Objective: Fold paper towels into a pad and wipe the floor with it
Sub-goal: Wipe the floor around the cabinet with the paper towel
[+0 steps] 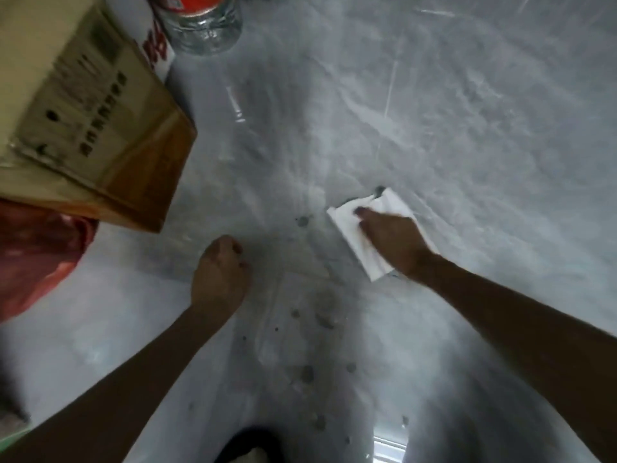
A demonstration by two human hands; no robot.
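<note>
A folded white paper towel pad [347, 225] lies flat on the grey marbled floor [434, 111], right of centre. My right hand [392, 240] presses down on top of it, fingers spread over the pad and covering its middle. Dark wet spots [303, 221] dot the floor just left of the pad, and one dark spot [380, 189] sits at the pad's far edge. More spots [307, 374] are scattered nearer to me. My left hand [220, 272] hovers over the floor left of the pad, fingers curled in a loose fist with nothing in it.
A brown cardboard box [86, 111] fills the upper left. A clear plastic bottle with a red label [203, 21] stands behind it. A red plastic bag [36, 255] lies below the box at the left edge. A dark shape [253, 446] sits at the bottom centre.
</note>
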